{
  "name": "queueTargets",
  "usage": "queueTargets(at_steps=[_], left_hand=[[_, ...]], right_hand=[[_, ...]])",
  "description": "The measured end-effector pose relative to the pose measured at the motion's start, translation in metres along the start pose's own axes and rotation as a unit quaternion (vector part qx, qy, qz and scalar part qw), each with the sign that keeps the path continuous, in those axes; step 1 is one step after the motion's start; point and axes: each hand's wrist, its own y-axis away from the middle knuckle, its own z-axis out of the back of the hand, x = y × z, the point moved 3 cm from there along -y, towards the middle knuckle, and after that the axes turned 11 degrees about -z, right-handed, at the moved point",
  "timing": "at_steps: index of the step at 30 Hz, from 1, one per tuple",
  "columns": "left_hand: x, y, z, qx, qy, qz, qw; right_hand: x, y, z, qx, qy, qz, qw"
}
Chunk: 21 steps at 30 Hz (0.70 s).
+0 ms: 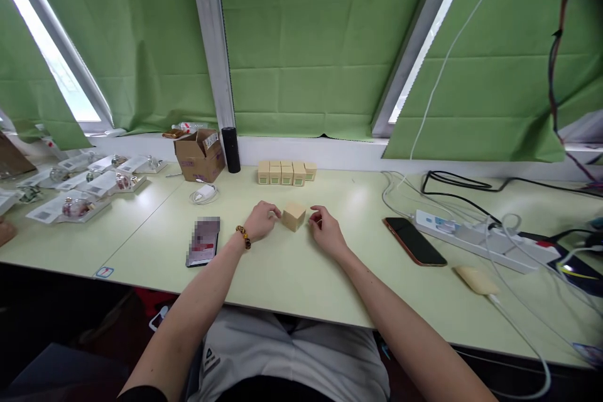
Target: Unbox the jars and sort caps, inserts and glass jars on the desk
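Note:
A small tan cube-shaped box (294, 217) sits on the pale green table between my two hands, one corner turned toward me. My left hand (261, 221), with a beaded bracelet at its wrist, is just left of the box; its fingers are bent and the fingertips lie close to the side. Whether they touch it I cannot tell. On the right, my right hand (326, 233) is a little apart from the box, fingers curved and thumb separate, holding nothing. Behind them, several similar tan boxes (281, 173) stand side by side near the wall.
A phone (204, 241) lies left of my left arm, another phone (414, 242) to the right. Beyond are a power strip (480, 242) with tangled cables and a yellowish charger (473, 279). A cardboard box (199, 157), black cylinder (230, 149) and several clear packages (75, 207) occupy the left.

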Motion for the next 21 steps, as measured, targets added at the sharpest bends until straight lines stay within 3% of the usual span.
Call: queueTargets(at_steps=[6, 12, 16, 21], left_hand=[[0.000, 0.000, 0.003, -0.005, -0.023, 0.010, 1.000], [-0.003, -0.001, 0.001, 0.004, -0.022, -0.015, 1.000], [-0.008, -0.001, -0.003, 0.014, 0.033, -0.054, 0.998], [-0.009, 0.001, -0.001, -0.016, 0.020, -0.035, 0.999]], right_hand=[[-0.004, -0.002, 0.001, 0.019, -0.026, -0.003, 0.999], [0.006, 0.004, -0.003, 0.044, 0.026, 0.024, 0.998], [0.006, 0.002, -0.001, 0.006, 0.032, 0.005, 0.999], [0.001, 0.000, 0.003, -0.008, 0.007, 0.000, 1.000]])
